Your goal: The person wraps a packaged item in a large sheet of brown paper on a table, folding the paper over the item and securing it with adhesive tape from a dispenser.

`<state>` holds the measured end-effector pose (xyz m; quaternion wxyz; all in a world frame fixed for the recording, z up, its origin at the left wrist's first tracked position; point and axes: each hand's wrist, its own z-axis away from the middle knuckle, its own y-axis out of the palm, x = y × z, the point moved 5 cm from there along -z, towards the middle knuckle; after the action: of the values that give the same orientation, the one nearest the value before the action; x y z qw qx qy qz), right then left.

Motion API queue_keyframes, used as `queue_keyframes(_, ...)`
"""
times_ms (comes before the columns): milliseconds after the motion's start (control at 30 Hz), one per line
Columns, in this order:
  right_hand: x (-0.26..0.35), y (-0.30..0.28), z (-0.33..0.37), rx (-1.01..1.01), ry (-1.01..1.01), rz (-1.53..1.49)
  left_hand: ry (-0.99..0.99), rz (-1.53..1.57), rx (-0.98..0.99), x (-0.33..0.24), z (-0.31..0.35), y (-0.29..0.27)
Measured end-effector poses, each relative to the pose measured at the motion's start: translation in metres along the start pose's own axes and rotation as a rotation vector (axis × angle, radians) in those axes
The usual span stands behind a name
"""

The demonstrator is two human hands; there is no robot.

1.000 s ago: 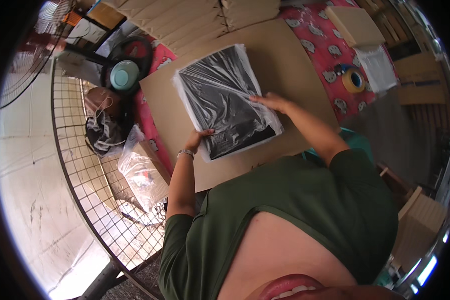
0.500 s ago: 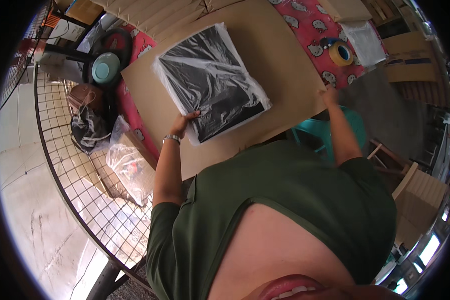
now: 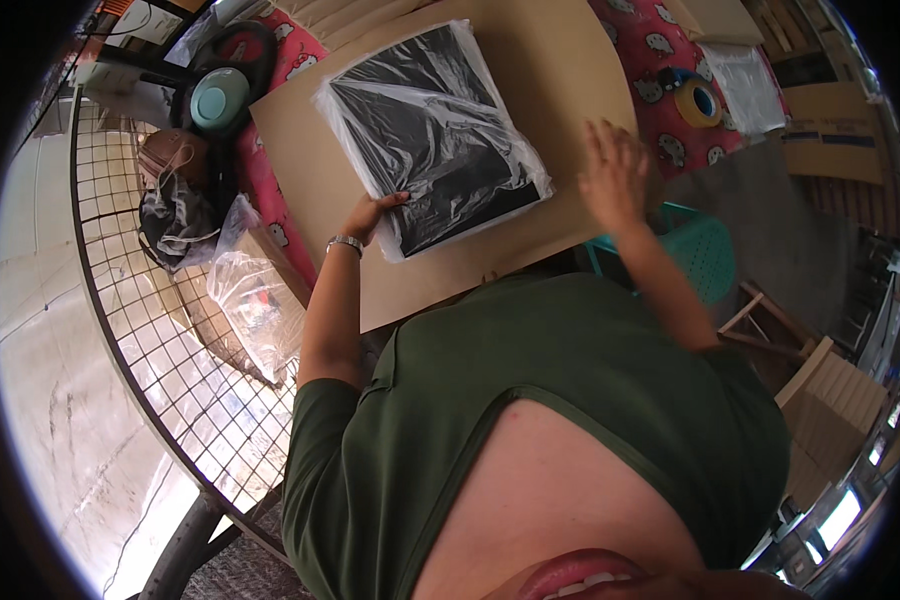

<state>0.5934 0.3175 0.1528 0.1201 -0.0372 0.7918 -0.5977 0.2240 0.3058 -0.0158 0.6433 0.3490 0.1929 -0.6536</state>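
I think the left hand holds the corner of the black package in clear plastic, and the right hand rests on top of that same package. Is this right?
Not quite. The left hand does hold the corner of the black package, but the right hand is not on it: in the head view it is beside the package, over the bare brown cardboard sheet.

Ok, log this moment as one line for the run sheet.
left hand: grips near corner of black item in clear plastic bag | right hand: open, flat on cardboard sheet | tape roll: right, untouched
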Motion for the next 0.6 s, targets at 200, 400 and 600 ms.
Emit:
queue_keyframes(200, 0.043, 0.081, 0.007, 0.103, -0.158, -0.650, 0.027, -0.001, 0.029, 0.001, -0.008, -0.003)
queue_keyframes(400, 0.021, 0.076, 0.050, 0.006, -0.388, -0.746, 0.048, -0.016, 0.009, 0.009, -0.011, -0.008)
queue_keyframes(600, 0.002, 0.052, 0.033, 0.071, -0.228, -0.826, 0.032, -0.006, 0.037, 0.012, -0.010, -0.011)
